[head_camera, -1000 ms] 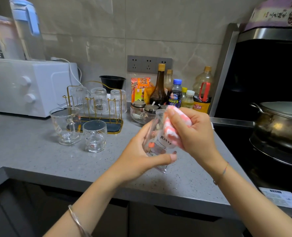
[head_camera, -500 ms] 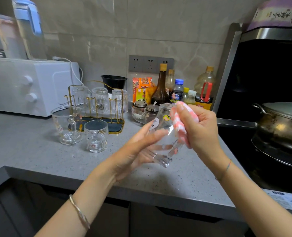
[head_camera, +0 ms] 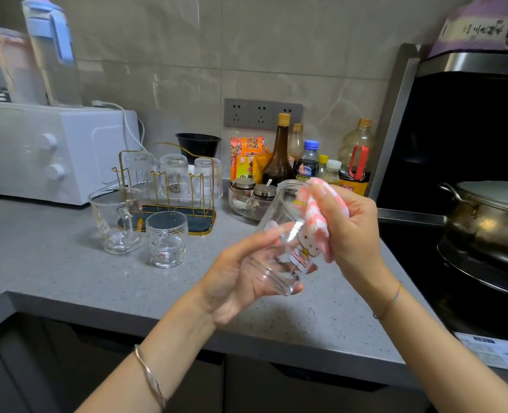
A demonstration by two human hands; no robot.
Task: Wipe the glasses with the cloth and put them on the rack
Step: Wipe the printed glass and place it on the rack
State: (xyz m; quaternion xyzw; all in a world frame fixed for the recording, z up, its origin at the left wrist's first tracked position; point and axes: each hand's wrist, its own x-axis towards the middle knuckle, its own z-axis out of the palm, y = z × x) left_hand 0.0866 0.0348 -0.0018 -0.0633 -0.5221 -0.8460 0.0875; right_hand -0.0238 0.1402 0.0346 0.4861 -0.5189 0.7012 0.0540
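Showing a cartoon cat print to the camera, the glass [head_camera: 279, 222] is held tilted above the grey speckled counter [head_camera: 68, 272], its base gripped by the left hand [head_camera: 238, 278]. A pink-and-white cloth [head_camera: 315, 222] is clenched in the right hand [head_camera: 351, 231] and pressed against its side. Half a second ago a different print was turned up. The rack [head_camera: 169, 186] is seen by the tiled wall [head_camera: 157, 55].

Your left hand [head_camera: 241, 278]: holds a printed glass [head_camera: 282, 234], tilted, above the counter [head_camera: 53, 263]. Your right hand [head_camera: 348, 231]: presses a pink-and-white cloth [head_camera: 315, 222] against its side. Rack [head_camera: 200, 225]: three ribbed glasses [head_camera: 175, 174], upside down. In front of it: mug [head_camera: 117, 220], short glass [head_camera: 166, 239].
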